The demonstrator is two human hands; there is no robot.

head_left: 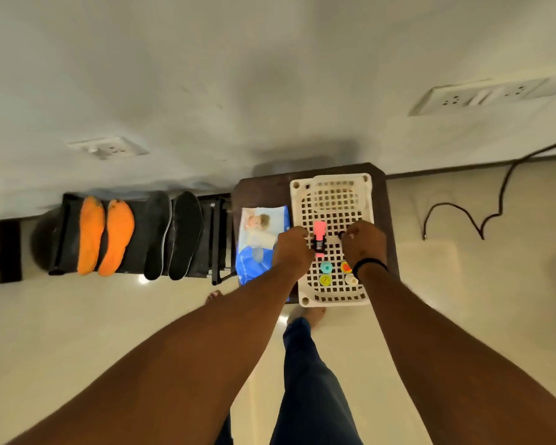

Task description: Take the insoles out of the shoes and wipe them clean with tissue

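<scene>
Both arms reach out over a white basket (305,200) that sits on a dark stool (264,191). The left hand (291,252) has its fingers curled against a pink marker (319,237) lying on the basket grid; the right hand (363,240) seems to pinch a small black cap (341,234), though the blur makes that unsure. Beside the basket lies a blue wipes pack (257,248). The insoles are already out, resting on a black rack (61,232) well to the left: two orange insoles (105,234) and two black insoles (172,236), side by side.
</scene>
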